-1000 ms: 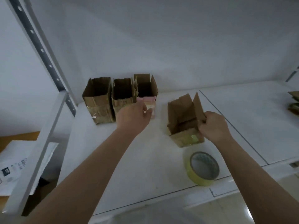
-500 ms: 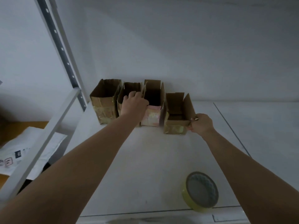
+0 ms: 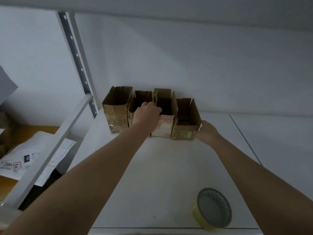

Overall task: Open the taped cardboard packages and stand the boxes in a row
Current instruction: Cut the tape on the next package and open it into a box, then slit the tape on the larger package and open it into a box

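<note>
Several open cardboard boxes stand upright in a row against the back wall. From the left they are a brown box, a second brown box, a box with a pink front and a shorter brown box at the right end. My left hand rests on the front rim of the second box, fingers curled over its edge. My right hand presses against the lower right corner of the shorter box.
A roll of yellow tape lies on the white shelf near its front edge. A perforated metal upright and a slanted white beam stand at the left. White mailer bags lie beyond the beam.
The shorter box went from the middle of the shelf to the right end of the row, carried by my right hand. My left hand moved onto the second box's rim.
</note>
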{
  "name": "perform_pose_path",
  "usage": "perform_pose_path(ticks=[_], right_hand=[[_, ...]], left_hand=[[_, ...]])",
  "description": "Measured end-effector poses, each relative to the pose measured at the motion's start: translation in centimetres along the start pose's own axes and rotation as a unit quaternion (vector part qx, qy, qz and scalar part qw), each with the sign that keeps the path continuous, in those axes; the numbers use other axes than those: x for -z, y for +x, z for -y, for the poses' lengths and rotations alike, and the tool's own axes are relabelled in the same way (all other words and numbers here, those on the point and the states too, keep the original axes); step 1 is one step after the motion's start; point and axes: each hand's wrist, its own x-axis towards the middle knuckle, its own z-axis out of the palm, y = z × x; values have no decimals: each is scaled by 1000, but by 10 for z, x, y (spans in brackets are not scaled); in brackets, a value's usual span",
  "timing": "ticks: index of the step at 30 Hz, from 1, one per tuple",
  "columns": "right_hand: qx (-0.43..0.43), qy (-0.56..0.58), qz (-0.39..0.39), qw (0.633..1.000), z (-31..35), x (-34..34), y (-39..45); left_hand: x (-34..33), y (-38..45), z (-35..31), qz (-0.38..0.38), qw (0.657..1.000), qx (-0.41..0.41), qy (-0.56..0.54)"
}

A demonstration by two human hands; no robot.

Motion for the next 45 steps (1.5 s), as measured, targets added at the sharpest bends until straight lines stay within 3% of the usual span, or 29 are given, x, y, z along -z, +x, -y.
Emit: perform_pose_path(ticks=[6,13,18,22,30,39,45], right_hand=[[1,-57,-47,997,-4,-3,-44],[-3,-128,-127,984,-10,-15,-121],[-37,-130,-160,978,-25,-31,-177],[-70,-144,-191,968,-40,-25,-218],[-144,-195,-258,935,-116,17,-295],[-220,-225,-283,906,-246,107,-362],[-249,-237,-282,896,-347,180,-389]], left_hand=[[0,-32,-8,-42,995,-62,-61],[-14,-83,-44,25,983,-163,-83],[-18,-118,-47,-6,957,-243,-160],[-16,-137,-72,14,940,-302,-155],[-16,-176,-186,48,893,-409,-183],[-31,-217,-383,75,851,-496,-159],[-33,-225,-496,74,846,-508,-146]])
